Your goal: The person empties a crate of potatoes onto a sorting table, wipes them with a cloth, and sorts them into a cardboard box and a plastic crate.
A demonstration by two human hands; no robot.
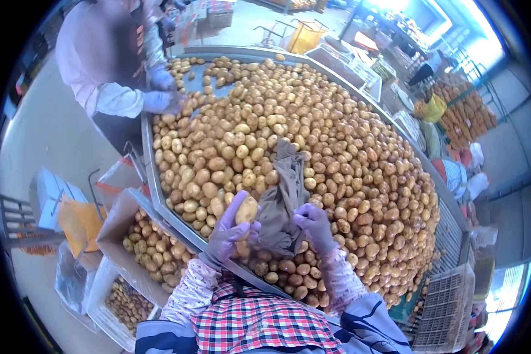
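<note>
A potato (247, 210) is held in my left hand (230, 227), which wears a purple glove and is near the front edge of the sorting table. My right hand (315, 226), gloved too, has its fingers closed on the edge of a dark grey cloth (281, 206). The cloth lies bunched between my hands and stretches away over the heap of potatoes (360, 159). Loose potatoes lie under and around both hands.
The metal table rim (168, 215) runs along the left and front. At the back left, a co-worker (109, 65) reaches over the heap. A cardboard box (124, 227) and white crate (100, 295) hold potatoes at left. A plastic crate (445, 307) stands front right.
</note>
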